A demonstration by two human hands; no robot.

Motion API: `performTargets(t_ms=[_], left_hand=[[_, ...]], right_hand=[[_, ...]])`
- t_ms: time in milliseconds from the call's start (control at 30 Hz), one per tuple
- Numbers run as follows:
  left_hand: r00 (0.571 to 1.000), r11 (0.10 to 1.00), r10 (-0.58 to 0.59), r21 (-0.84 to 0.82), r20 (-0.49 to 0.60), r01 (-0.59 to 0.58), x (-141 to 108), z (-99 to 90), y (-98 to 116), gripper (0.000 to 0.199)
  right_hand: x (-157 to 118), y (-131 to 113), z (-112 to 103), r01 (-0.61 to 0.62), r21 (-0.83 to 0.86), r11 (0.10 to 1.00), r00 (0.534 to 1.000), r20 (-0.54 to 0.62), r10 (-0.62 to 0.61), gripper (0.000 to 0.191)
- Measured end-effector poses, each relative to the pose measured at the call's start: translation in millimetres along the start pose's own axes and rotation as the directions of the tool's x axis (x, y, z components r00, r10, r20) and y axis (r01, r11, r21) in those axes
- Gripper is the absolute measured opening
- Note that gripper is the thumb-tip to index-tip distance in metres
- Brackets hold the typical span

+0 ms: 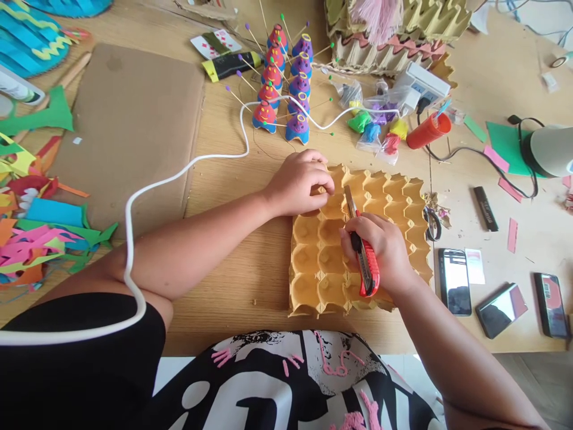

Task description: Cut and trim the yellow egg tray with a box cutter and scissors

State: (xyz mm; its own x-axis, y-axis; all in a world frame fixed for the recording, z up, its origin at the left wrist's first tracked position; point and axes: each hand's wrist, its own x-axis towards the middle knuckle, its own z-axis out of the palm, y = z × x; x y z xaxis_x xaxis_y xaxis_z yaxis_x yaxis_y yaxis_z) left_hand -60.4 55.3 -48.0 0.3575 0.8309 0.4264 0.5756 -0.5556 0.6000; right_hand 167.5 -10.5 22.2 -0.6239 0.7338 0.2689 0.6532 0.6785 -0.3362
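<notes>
A yellow cardboard egg tray (305, 254) lies on the wooden table in front of me. My left hand (301, 182) rests at its far left corner, fingers curled over the edge and gripping it. In my right hand (380, 248) is a red box cutter (367, 269), held over the middle of the tray. Its blade is extended and points away from me, towards the tray's far rows. Whether the blade tip touches the cardboard I cannot tell. Beyond the tray stand two rows of small painted egg-cup figures, red ones (270, 74) and purple ones (299, 86), with pins stuck in.
A white cable (197, 158) crosses from my left arm to a power strip (423, 83). Left are a brown cardboard sheet (138, 119) and paper scraps (49, 233). Right lie scissors (432, 225) and a phone (455, 280). Bagged clay (370, 132) and an orange tube (428, 130) sit behind.
</notes>
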Motion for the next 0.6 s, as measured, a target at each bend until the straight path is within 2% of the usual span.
performTargets(t_ms=[200, 400, 600], left_hand=[[1.000, 1.000, 0.016, 0.004, -0.012, -0.016, 0.2, -0.2, -1.7, 0.017], [1.000, 1.000, 0.017, 0.007, -0.003, -0.017, 0.3, -0.7, -0.3, 0.016], [1.000, 1.000, 0.018, 0.005, -0.006, -0.018, 0.4, -1.2, -0.7, 0.016]], right_hand=[[8.3, 7.3, -0.1, -0.065, 0.105, 0.992, 0.998, 0.017, 0.064, 0.013], [8.9, -6.4, -18.4, -0.072, 0.072, 0.995, 0.992, 0.105, 0.065, 0.017], [11.4, -7.6, -19.5, -0.059, 0.107, 0.992, 0.997, 0.048, 0.054, 0.020]])
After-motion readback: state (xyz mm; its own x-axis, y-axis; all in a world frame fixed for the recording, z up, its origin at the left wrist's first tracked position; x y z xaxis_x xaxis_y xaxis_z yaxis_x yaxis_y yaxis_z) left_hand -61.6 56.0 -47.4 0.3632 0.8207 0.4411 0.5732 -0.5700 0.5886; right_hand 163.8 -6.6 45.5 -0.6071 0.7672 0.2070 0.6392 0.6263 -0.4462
